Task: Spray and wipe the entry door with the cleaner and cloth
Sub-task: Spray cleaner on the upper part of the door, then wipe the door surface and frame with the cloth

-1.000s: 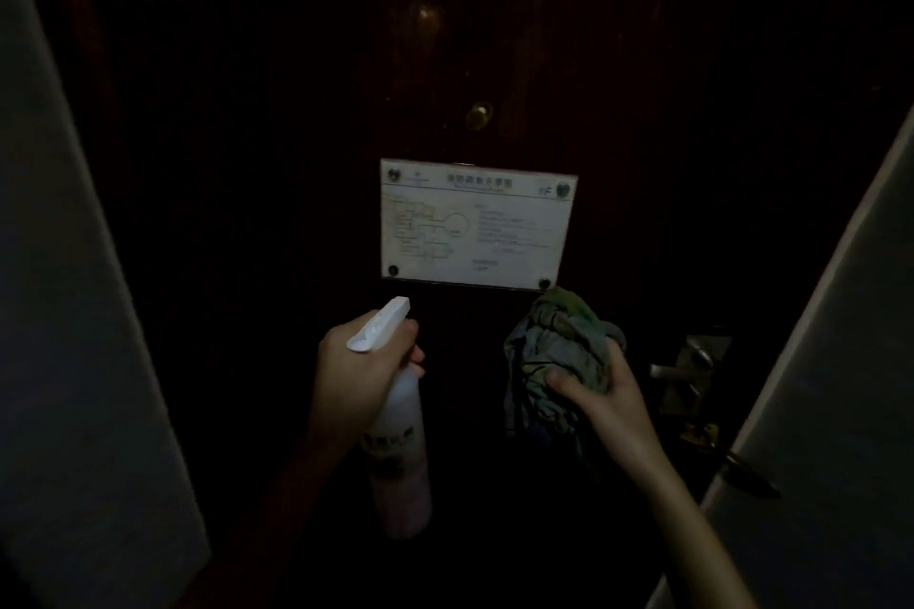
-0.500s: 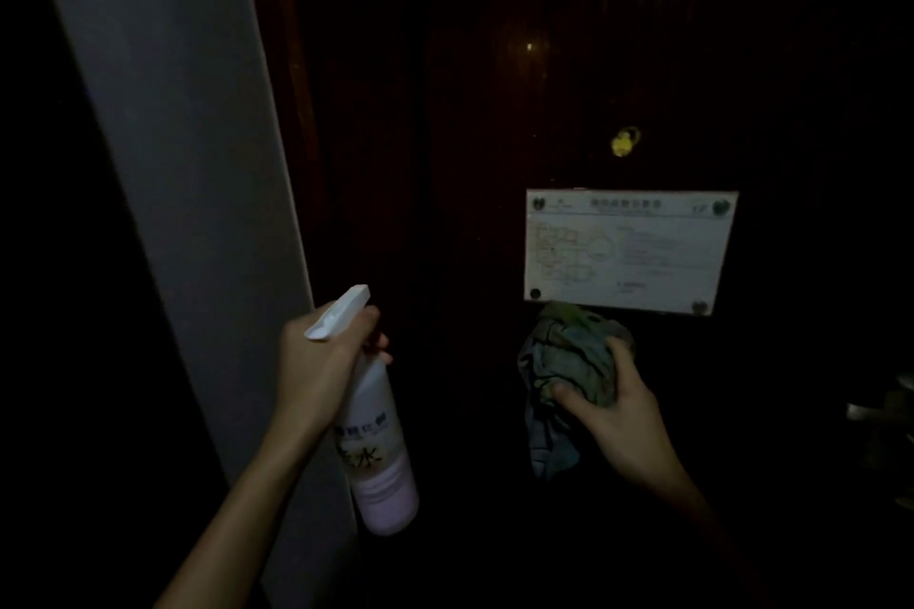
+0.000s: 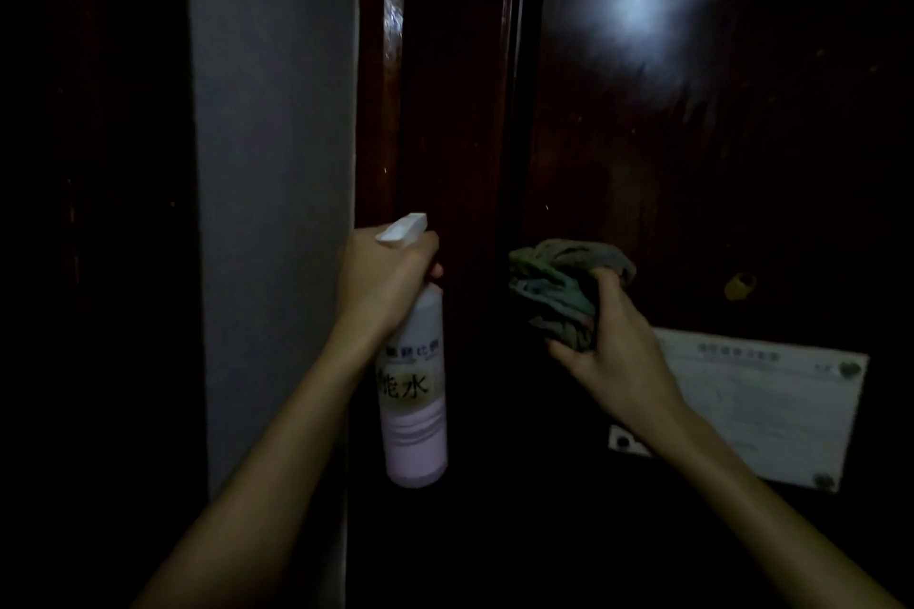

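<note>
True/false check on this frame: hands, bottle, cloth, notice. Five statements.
1. The left hand grips the spray bottle just under its nozzle. True.
2. The right hand holds a bunched cloth. True.
3. A white notice is fixed to the door, lower right of the cloth. True.
4. The spray bottle's nozzle points back at the person. False: it points away, toward the door.
5. The cloth is spread flat over the notice. False: it is bunched in the right hand, up and left of the notice.
</note>
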Demonstrator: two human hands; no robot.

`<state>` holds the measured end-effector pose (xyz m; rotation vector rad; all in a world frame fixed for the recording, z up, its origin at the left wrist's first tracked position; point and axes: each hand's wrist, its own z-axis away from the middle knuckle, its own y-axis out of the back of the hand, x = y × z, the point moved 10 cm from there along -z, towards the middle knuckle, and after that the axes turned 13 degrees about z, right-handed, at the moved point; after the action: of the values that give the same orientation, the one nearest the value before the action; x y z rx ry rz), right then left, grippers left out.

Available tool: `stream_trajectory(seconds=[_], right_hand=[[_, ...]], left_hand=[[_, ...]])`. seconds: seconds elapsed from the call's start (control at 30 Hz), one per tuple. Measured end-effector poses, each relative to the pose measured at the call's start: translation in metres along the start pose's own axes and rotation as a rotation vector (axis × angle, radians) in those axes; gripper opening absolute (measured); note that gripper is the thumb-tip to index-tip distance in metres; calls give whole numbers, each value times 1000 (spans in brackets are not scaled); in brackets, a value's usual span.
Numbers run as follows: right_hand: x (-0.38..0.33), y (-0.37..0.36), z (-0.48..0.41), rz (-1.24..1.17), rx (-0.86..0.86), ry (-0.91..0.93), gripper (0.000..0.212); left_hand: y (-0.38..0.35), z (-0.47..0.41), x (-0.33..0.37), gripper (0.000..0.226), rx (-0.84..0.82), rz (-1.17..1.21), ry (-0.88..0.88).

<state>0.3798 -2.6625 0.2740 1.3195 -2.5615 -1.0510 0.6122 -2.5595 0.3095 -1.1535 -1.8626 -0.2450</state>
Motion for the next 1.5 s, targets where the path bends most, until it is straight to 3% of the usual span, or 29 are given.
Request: stream_trajectory(seconds=[0.07,0.27,0.43,0.63,0.83,0.9,1.1,1.5], right_hand=[[-23,17,-48,107,40,93,71],[-90,81,-175,474,264,282,70],[-132,99,-234,701,463,358,63],[-138,33,-267,694,408,477,59],[-137,29,-275,707,444,509,61],[-136,28,-275,697,445,501,67],[-138,14,-270,776,406,507,57],[-145,-60,-205,837,301,543,41]], left_hand=[[-7,-31,26,12,-16,-34,-54],[-21,-97,81,23,-63,-228,-185],[-6,-110,96,21,-35,-190,-224],[21,-117,68,37,3,-165,-184],[33,-118,44,41,79,-184,-224],[33,-115,36,39,87,-187,-240],[27,-101,4,26,127,-256,-279],[40,-84,-14,29,175,-287,-305]])
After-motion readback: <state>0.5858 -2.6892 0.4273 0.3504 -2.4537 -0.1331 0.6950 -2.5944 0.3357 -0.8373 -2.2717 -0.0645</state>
